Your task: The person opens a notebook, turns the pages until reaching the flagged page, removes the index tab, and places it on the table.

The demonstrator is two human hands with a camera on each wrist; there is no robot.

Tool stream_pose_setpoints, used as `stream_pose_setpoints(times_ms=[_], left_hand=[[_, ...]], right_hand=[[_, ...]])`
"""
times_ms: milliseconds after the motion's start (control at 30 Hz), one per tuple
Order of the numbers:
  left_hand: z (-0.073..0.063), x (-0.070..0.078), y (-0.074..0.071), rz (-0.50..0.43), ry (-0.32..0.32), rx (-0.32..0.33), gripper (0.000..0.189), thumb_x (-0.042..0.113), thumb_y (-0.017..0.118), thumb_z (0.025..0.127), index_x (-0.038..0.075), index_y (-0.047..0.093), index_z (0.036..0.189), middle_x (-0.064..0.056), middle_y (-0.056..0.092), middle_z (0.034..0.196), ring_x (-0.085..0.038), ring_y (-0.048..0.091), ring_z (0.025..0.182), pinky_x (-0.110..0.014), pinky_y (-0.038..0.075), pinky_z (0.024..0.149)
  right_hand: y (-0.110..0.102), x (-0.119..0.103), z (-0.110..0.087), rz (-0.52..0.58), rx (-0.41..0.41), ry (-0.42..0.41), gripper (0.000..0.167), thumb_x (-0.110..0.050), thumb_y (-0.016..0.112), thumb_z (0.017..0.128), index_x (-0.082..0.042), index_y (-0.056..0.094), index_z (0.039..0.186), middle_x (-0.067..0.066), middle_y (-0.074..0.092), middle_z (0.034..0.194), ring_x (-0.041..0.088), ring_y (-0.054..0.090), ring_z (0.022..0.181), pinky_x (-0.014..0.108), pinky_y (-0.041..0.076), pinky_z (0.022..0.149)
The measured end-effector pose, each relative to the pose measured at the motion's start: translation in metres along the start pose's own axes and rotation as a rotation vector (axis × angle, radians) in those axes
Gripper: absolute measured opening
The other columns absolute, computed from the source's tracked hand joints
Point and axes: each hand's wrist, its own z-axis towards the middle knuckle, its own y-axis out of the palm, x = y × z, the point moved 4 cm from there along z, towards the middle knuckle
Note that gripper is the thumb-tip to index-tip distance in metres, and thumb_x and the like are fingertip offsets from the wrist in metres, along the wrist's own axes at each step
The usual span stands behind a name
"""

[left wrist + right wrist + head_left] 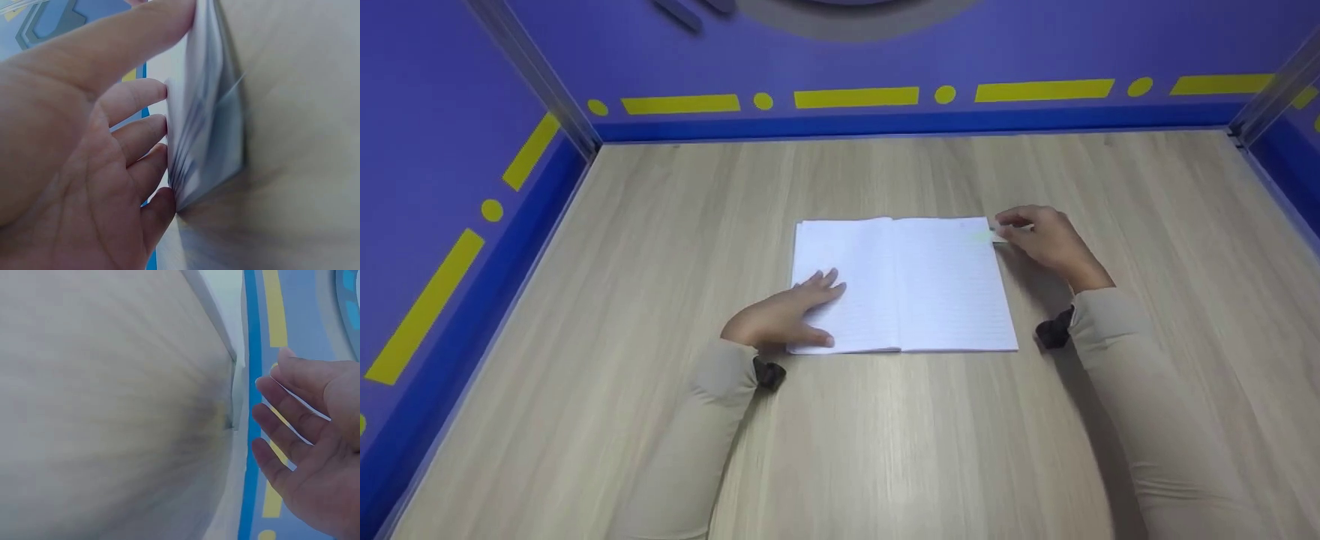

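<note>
An open notebook [952, 300] with white pages lies on the table, its right page ruled with faint lines. My left hand [787, 311] rests on the left page with its fingers spread. In the left wrist view, those fingertips [154, 126] touch the page near the edge of the layered sheets [194, 135]. A pale greenish tab [999, 238] sticks out past the notebook's upper right edge. Beside it is my right hand [1046, 240], fingers loosely bent. In the right wrist view, that hand [315, 444] shows nothing between its fingers, apart from the notebook's edge [211, 312].
The wood-grain table [660, 247] runs up to a purple back wall [855, 60] with yellow dashes and dots. Another purple wall [427, 112] stands along the left. A dark device [769, 373] is strapped at my left wrist, another dark device [1054, 330] at my right.
</note>
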Motion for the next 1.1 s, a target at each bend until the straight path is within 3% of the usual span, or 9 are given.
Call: stream_pose_setpoints(times_ms=[133, 467, 967, 1100], left_hand=[[0.000, 0.001, -0.001, 0.020, 0.011, -0.001, 0.084, 0.026, 0.072, 0.085, 0.013, 0.023, 0.153, -0.003, 0.005, 0.163, -0.023, -0.003, 0.150, -0.043, 0.006, 0.122], [0.000, 0.003, 0.000, 0.026, 0.013, 0.000, 0.084, 0.026, 0.072, 0.085, 0.013, 0.024, 0.153, -0.004, 0.005, 0.162, -0.024, -0.003, 0.150, -0.044, 0.006, 0.122], [0.001, 0.001, 0.000, 0.032, -0.011, 0.005, 0.084, 0.028, 0.072, 0.085, 0.017, 0.023, 0.153, 0.000, 0.004, 0.163, -0.020, -0.003, 0.150, -0.042, 0.006, 0.122], [0.000, 0.002, 0.000, 0.032, -0.009, 0.007, 0.084, 0.026, 0.072, 0.085, 0.015, 0.024, 0.153, -0.001, 0.005, 0.163, -0.021, -0.002, 0.150, -0.042, 0.006, 0.122]], right_hand=[[0.001, 0.003, 0.004, 0.003, -0.032, 0.048, 0.038, -0.021, 0.053, 0.099, 0.001, 0.056, 0.130, 0.022, 0.057, 0.129, 0.033, 0.053, 0.117, 0.043, 0.045, 0.093], [0.005, 0.005, 0.014, -0.062, -0.032, 0.064, 0.033, -0.020, 0.056, 0.097, 0.000, 0.061, 0.123, 0.021, 0.062, 0.120, 0.027, 0.057, 0.101, 0.032, 0.046, 0.081], [0.008, 0.003, 0.014, -0.078, -0.023, 0.034, 0.027, -0.013, 0.063, 0.091, 0.004, 0.063, 0.113, 0.022, 0.060, 0.110, 0.029, 0.053, 0.095, 0.038, 0.044, 0.081], [0.007, 0.003, 0.015, -0.073, -0.037, 0.053, 0.030, -0.013, 0.063, 0.091, 0.003, 0.063, 0.117, 0.022, 0.059, 0.114, 0.031, 0.054, 0.102, 0.042, 0.045, 0.088]])
